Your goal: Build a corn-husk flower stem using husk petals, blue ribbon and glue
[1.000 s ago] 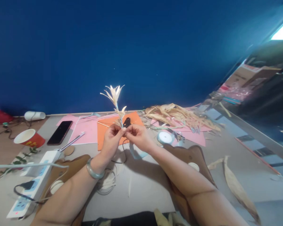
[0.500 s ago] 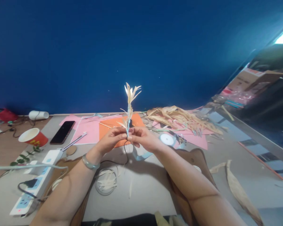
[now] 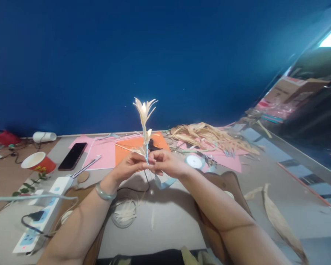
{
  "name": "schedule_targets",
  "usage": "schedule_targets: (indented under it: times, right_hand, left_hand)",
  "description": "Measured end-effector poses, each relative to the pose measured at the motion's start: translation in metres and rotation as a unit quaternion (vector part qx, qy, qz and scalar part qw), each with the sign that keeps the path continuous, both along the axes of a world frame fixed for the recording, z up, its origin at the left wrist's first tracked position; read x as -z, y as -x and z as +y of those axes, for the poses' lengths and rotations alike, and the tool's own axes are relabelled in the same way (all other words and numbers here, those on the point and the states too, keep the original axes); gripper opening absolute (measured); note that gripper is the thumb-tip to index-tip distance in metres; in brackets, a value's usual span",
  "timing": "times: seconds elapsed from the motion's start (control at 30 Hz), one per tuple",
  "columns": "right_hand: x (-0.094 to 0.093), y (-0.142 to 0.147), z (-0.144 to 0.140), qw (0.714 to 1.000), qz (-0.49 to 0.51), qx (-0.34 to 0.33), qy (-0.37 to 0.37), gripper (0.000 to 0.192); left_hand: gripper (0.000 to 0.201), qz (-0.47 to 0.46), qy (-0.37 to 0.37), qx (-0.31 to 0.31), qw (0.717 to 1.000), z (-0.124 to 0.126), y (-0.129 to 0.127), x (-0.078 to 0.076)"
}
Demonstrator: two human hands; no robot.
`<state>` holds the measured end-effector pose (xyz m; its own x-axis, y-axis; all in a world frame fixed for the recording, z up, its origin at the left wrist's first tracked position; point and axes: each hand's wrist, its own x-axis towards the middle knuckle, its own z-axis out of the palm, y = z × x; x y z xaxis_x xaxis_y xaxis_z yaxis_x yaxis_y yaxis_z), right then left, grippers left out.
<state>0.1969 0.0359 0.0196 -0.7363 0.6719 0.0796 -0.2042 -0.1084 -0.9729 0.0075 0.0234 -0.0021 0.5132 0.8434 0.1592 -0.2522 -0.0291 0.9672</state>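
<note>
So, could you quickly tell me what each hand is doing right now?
Left hand: closed, pinching the base of the straw flower stem.
Right hand: closed, pinching the same stem.

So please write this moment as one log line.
left hand: pinching husk flower stem | right hand: pinching same stem | stem: upright over orange paper | ribbon spool: right, on table

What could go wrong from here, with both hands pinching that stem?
Both hands, left hand and right hand, pinch the thin stem low down; the leaf tips stand far above, so it may bend or snap. The ribbon trailing below the hands could snag the black cord.
</note>
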Motion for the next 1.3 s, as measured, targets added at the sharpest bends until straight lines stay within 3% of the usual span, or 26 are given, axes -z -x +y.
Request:
schedule_targets:
  times: [0.13, 0.37, 0.63, 1.0, 1.3]
  right_hand:
    - [-0.001, 0.000, 0.003, 0.998, -0.031, 0.050, -0.010, 0.038]
    - [-0.012, -0.005, -0.001, 0.978, -0.132, 0.145, -0.078, 0.039]
    - [-0.007, 0.006, -0.011, 0.953, -0.136, 0.240, -0.123, 0.034]
    - [-0.009, 0.009, -0.014, 0.956, -0.156, 0.226, -0.105, 0.021]
    - [0.000, 0.014, -0.012, 0.959, -0.151, 0.223, -0.085, 0.023]
  left_hand:
    - [0.012, -0.008, -0.025, -0.080, 0.996, 0.002, -0.002, 0.002]
    - [0.017, 0.025, -0.026, -0.164, 0.986, 0.004, -0.003, 0.004]
    - [0.026, -0.006, 0.043, -0.200, 0.979, 0.000, -0.012, -0.005]
    - [0.035, -0.006, 0.086, -0.178, 0.980, 0.000, -0.009, -0.011]
    - [0.038, 0.024, 0.076, -0.215, 0.973, -0.001, -0.014, -0.005]
